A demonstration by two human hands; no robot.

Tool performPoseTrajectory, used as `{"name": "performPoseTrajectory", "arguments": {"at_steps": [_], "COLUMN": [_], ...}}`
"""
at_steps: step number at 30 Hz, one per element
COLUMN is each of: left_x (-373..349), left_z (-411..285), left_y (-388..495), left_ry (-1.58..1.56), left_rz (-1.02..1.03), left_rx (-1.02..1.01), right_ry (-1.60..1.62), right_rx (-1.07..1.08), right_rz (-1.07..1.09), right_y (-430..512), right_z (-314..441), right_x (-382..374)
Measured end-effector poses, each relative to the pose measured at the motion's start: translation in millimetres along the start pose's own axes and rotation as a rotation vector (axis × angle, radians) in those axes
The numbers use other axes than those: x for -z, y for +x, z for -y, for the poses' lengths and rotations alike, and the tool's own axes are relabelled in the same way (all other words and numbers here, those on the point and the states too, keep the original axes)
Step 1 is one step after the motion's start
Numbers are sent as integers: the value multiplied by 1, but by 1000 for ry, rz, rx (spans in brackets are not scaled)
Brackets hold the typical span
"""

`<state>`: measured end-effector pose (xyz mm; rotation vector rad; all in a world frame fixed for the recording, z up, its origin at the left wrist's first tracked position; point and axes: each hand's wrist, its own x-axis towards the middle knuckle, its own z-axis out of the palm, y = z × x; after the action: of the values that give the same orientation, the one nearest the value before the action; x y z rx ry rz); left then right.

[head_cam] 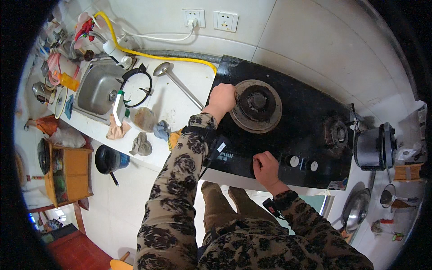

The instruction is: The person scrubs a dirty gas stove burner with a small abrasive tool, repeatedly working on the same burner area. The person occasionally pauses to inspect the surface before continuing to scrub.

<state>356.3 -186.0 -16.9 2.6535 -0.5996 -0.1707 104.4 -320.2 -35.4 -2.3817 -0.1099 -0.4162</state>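
My left hand (pixel 221 99) is curled into a fist at the left rim of the large gas burner (pixel 259 101), on the black glass cooktop (pixel 297 135). What its fingers may hold is hidden. Nearer the cooktop's front edge, my right hand (pixel 266 167) has bent fingers, left of two control knobs (pixel 294 161); whether it holds something small is unclear. A smaller burner (pixel 337 134) lies to the right. On the white counter to the left are a metal ladle (pixel 179 84), a black pan support ring (pixel 150 84) and a white spray bottle (pixel 118 108) with a green part.
A steel sink (pixel 98 91) and a yellow hose (pixel 162 58) are at the left. Cloths (pixel 141 144) lie along the counter's front edge. A dark pot (pixel 369 148) and a metal lid (pixel 357 209) stand at the right. Below the counter is a black frying pan (pixel 106 158).
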Motion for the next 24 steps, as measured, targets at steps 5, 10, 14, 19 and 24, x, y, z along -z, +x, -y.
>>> {"name": "performPoseTrajectory", "arguments": {"at_steps": [5,10,14,19,24], "left_x": [0,-2,-5,-6,-3], "left_z": [-2,0,-1,2,-7], "left_y": [5,2,5,-4,13], "left_ry": [18,27,6,-27,1], "left_rz": [-82,-51,-35,-11,-112], "left_rx": [-53,-13,-12,47,52], "right_ry": [0,16,11,-17,-10], "right_rx": [6,-19,-26,-47,-30], "right_rz": [-9,-11,6,19,8], "right_y": [2,2,0,-3,-3], "right_z": [1,2,0,-1,-2], "right_x": [0,1,0,-1,-1]}}
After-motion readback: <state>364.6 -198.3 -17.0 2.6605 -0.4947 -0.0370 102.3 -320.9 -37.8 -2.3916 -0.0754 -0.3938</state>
